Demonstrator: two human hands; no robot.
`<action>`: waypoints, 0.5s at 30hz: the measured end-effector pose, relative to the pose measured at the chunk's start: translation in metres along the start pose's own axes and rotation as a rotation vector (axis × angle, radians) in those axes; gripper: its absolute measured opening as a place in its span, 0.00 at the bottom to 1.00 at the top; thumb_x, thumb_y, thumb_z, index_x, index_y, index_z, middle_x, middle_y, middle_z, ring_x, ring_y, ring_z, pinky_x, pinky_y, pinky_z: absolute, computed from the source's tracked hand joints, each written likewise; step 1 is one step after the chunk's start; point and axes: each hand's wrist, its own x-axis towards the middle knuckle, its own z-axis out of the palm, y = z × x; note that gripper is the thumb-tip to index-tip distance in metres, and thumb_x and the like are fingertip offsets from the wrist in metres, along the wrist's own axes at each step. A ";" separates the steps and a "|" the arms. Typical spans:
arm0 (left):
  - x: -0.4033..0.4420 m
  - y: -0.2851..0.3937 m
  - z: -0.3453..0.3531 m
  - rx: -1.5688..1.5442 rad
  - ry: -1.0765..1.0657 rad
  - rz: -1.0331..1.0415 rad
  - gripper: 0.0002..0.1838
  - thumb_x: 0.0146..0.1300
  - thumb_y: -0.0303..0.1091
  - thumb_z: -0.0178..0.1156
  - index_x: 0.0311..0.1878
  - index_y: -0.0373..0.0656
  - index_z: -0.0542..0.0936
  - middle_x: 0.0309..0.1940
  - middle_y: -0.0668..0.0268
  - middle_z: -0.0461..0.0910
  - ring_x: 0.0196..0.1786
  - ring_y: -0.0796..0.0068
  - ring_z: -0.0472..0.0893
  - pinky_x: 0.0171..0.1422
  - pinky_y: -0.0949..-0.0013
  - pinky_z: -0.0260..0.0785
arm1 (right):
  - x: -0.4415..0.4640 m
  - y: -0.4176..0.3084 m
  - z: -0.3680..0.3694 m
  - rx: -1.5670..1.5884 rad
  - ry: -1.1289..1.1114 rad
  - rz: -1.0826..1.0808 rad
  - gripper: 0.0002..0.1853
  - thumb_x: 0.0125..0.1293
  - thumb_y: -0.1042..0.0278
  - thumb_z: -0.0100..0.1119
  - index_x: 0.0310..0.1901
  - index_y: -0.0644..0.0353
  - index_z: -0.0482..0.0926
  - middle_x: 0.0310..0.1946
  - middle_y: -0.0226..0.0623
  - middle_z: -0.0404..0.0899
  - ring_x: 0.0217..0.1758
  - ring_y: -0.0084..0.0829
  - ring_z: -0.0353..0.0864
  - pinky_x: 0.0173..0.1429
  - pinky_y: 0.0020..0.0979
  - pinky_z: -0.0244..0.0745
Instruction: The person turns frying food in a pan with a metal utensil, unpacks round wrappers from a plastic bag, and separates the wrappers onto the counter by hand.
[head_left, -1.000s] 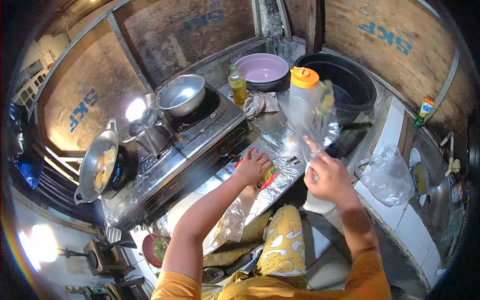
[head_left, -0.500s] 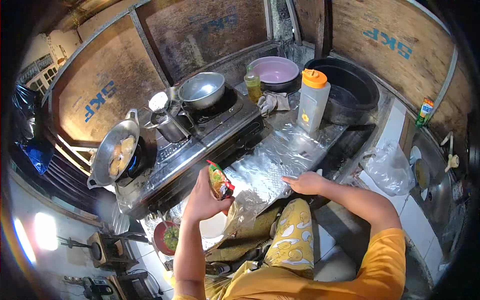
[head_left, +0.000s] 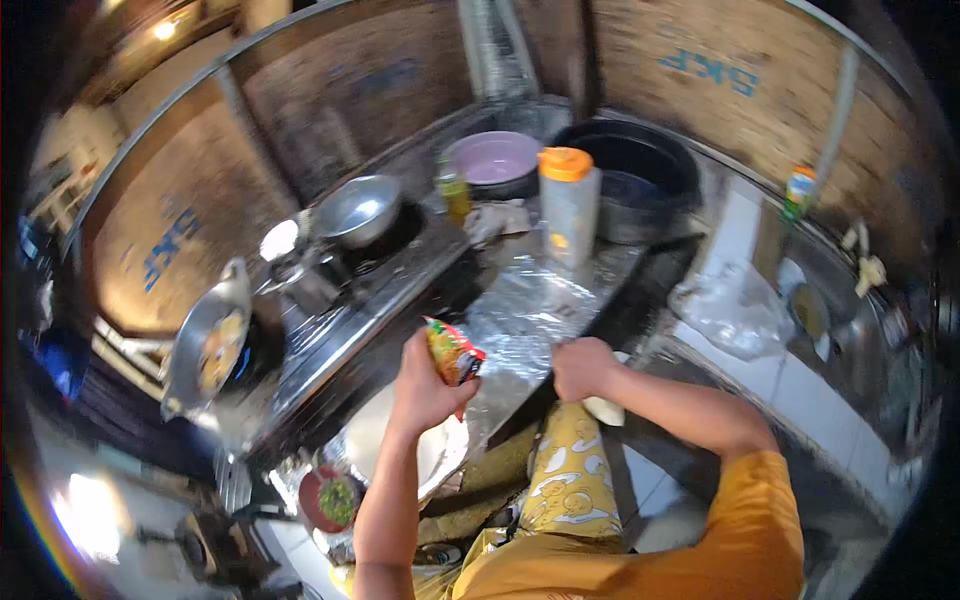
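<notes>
My left hand [head_left: 428, 390] is closed around a small colourful packet [head_left: 452, 350], green, yellow and red with a dark end. It hovers over a large pale basin [head_left: 370, 430]. My right hand [head_left: 585, 370] is a fist at the edge of the foil-covered surface [head_left: 525, 300]. A whitish thing [head_left: 604, 408] shows just under that fist; whether the fingers grip it I cannot tell. Left of my left forearm, a red bowl [head_left: 318, 500] holds chopped greens [head_left: 338, 500].
A wok [head_left: 180, 370] with frying food sits on the stove [head_left: 330, 350]. Behind are a metal bowl [head_left: 358, 205], an orange-lidded jug [head_left: 568, 220], a purple basin [head_left: 495, 150] and a black tub [head_left: 670, 190]. At right, a clear plastic bag [head_left: 735, 310] lies by the sink [head_left: 855, 330].
My right hand has gone from an extended finger over the foil to a fist at its edge. My left hand still holds the packet. The view has shifted, with some blur.
</notes>
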 end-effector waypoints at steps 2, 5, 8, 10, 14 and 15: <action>0.008 0.026 0.007 -0.031 -0.003 0.040 0.49 0.41 0.40 0.74 0.65 0.29 0.61 0.55 0.44 0.70 0.61 0.46 0.72 0.66 0.57 0.65 | -0.022 -0.006 -0.010 0.106 0.173 0.038 0.20 0.47 0.68 0.57 0.42 0.70 0.79 0.37 0.53 0.84 0.41 0.47 0.86 0.46 0.41 0.81; 0.030 0.055 0.030 -0.075 0.026 0.100 0.50 0.41 0.38 0.74 0.66 0.29 0.60 0.55 0.45 0.70 0.60 0.46 0.72 0.66 0.57 0.65 | -0.046 -0.009 0.003 0.235 0.337 0.197 0.18 0.50 0.72 0.55 0.44 0.72 0.77 0.34 0.57 0.82 0.34 0.50 0.85 0.41 0.44 0.82; 0.068 0.058 0.073 -0.035 -0.018 0.273 0.50 0.40 0.37 0.74 0.67 0.32 0.60 0.59 0.47 0.68 0.65 0.48 0.68 0.70 0.56 0.61 | -0.079 -0.019 0.010 0.391 0.627 0.269 0.06 0.59 0.70 0.55 0.33 0.63 0.74 0.28 0.49 0.78 0.28 0.53 0.81 0.35 0.47 0.79; 0.095 0.063 0.099 -0.002 -0.058 0.330 0.50 0.40 0.37 0.74 0.67 0.35 0.61 0.61 0.49 0.67 0.66 0.49 0.67 0.72 0.53 0.59 | -0.095 -0.023 0.013 0.458 0.677 0.294 0.06 0.60 0.69 0.55 0.32 0.62 0.73 0.28 0.50 0.78 0.28 0.54 0.81 0.34 0.48 0.78; 0.141 0.063 0.157 0.403 -0.168 0.554 0.47 0.41 0.36 0.72 0.68 0.43 0.62 0.64 0.55 0.67 0.70 0.54 0.65 0.75 0.44 0.52 | -0.122 -0.025 0.020 0.657 0.747 0.362 0.07 0.62 0.69 0.54 0.39 0.61 0.75 0.30 0.50 0.78 0.32 0.55 0.80 0.37 0.50 0.77; 0.151 0.065 0.172 0.499 -0.209 0.596 0.47 0.41 0.35 0.72 0.68 0.43 0.62 0.64 0.55 0.67 0.71 0.55 0.64 0.76 0.44 0.51 | -0.125 -0.023 0.022 0.697 0.779 0.382 0.06 0.62 0.69 0.55 0.39 0.60 0.75 0.31 0.50 0.78 0.33 0.55 0.80 0.36 0.50 0.77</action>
